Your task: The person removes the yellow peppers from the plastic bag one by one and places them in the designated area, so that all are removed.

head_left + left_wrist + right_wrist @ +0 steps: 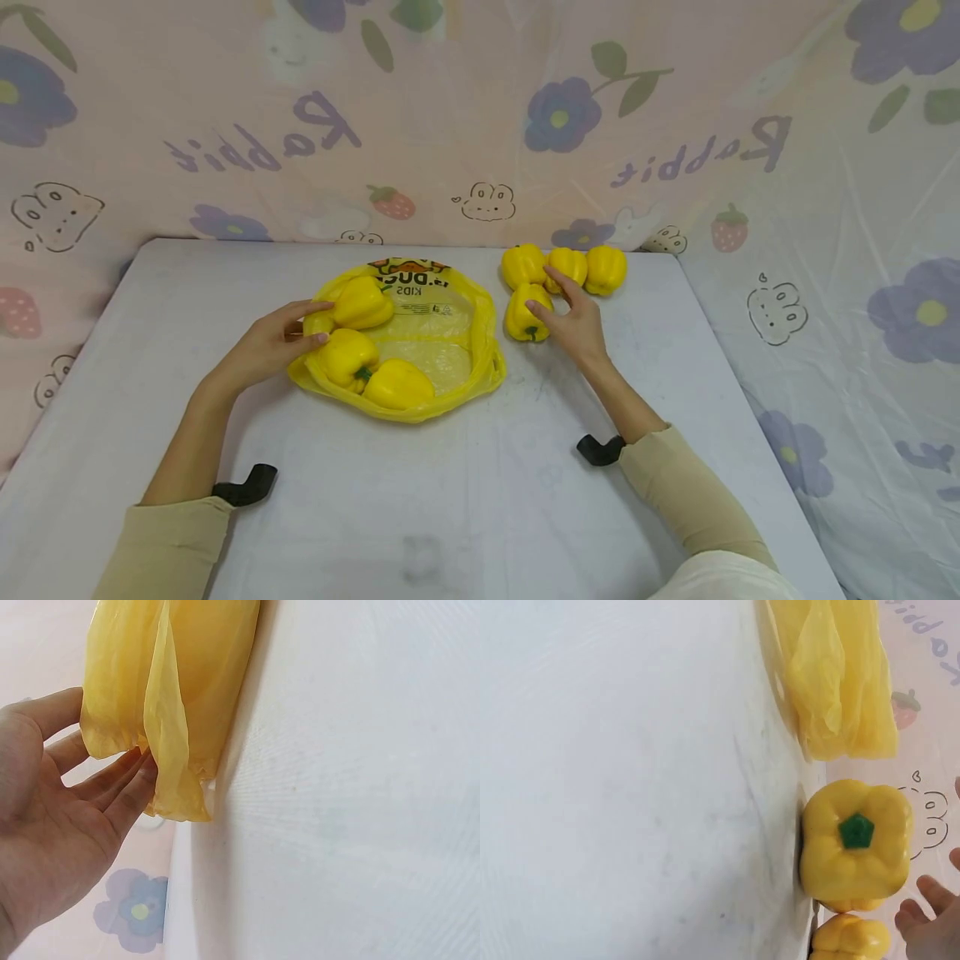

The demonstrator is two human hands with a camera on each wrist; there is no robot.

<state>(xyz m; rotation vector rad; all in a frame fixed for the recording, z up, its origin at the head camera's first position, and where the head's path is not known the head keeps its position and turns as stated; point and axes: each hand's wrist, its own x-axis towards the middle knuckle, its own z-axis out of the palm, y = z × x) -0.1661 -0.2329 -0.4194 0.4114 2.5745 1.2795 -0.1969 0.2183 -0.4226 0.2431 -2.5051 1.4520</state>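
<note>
Front yellow pepper (856, 862) just beside right-hand fingers (936, 895)

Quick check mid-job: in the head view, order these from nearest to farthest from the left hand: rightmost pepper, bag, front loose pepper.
From the left hand:
1. Bag: touching the hand at its left rim.
2. Front loose pepper: just right of the bag.
3. Rightmost pepper: right end of the back row.
</note>
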